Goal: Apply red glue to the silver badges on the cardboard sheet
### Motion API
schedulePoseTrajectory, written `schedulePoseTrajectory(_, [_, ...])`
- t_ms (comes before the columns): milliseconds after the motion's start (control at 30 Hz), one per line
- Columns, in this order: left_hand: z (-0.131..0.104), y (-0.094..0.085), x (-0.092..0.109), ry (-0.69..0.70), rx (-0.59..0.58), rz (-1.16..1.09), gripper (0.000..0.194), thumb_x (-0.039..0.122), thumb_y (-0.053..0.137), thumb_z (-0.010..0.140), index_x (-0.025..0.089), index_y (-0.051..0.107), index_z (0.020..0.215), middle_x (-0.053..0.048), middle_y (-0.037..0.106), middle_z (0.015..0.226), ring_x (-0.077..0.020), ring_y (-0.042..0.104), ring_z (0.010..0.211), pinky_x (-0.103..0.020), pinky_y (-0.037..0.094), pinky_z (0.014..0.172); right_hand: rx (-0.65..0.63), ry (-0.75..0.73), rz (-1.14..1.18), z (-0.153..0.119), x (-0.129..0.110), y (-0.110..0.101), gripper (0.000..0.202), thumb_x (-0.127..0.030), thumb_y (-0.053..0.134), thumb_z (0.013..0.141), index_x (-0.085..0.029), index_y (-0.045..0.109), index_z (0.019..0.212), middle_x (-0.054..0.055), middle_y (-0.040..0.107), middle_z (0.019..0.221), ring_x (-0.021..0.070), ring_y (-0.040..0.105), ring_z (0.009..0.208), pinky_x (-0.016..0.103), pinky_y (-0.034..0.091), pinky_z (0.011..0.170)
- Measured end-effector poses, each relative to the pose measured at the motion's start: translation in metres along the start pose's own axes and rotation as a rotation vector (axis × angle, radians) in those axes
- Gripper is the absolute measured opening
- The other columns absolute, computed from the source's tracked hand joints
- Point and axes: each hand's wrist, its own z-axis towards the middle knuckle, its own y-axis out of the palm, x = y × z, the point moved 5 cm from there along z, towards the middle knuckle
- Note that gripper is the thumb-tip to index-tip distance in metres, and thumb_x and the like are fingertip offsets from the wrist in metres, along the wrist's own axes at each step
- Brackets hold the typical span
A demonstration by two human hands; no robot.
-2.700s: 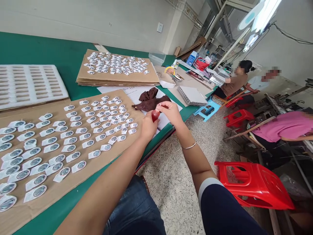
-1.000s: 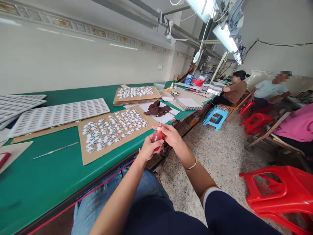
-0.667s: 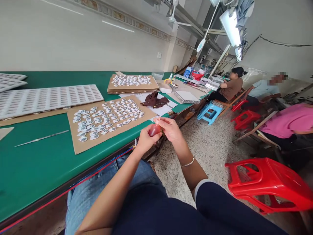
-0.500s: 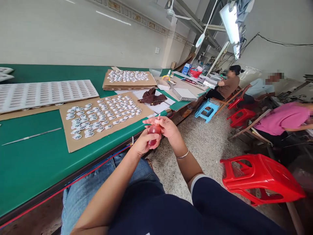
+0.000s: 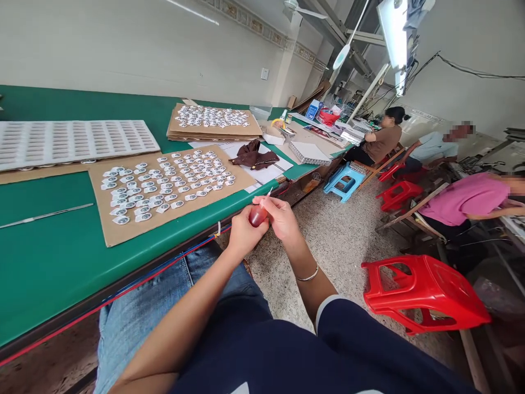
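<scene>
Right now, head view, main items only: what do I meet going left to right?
Slim metal tool → tag-covered front cardboard sheet → left hand → small red bottle between the hands → right hand → blue plastic stool → foreground red plastic stool.

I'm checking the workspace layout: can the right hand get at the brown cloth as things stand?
Probably yes: nothing visible blocks the way to the brown cloth, though the right hand holds the top of the red bottle.
</scene>
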Motion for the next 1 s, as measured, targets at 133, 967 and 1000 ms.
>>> schedulePoseTrajectory(133, [-0.007, 0.018, -0.004, -0.063, -0.274, -0.034, 0.032, 0.039, 0.066, 0.059, 0.015, 0.054, 0.076, 0.004, 0.047, 0.049, -0.0080, 0.039, 0.035, -0.020, 0.027, 0.036, -0.176, 0.037, 0.065, -0.001, -0.003, 0.002, 0.042, -0.061, 0.070, 0.058, -0.022, 0.070, 0.073, 0.007, 0.071, 0.093, 0.0262, 0.061, 0.102, 0.046, 0.047, 0.092])
schedulePoseTrajectory(967, [0.002, 0.011, -0.016, -0.083, -0.160, -0.046, 0.041, 0.033, 0.063, 0.063, 0.017, 0.050, 0.098, 0.001, 0.053, 0.066, -0.0074, 0.043, 0.044, -0.019, 0.031, 0.042, 0.027, -0.081, -0.081, -0.001, 0.006, -0.009, 0.026, -0.046, 0.068, 0.070, -0.022, 0.072, 0.080, 0.004, 0.070, 0.091, 0.0224, 0.060, 0.105, 0.040, 0.043, 0.098])
schedulePoseTrajectory(1000, [0.003, 0.008, -0.016, -0.071, -0.114, -0.042, 0.043, 0.030, 0.064, 0.064, 0.018, 0.048, 0.101, 0.001, 0.054, 0.070, -0.0068, 0.044, 0.046, -0.018, 0.031, 0.043, 0.073, -0.093, -0.100, -0.002, 0.005, -0.011, 0.023, -0.042, 0.068, 0.071, -0.023, 0.072, 0.084, 0.003, 0.071, 0.093, 0.0207, 0.060, 0.102, 0.038, 0.041, 0.099])
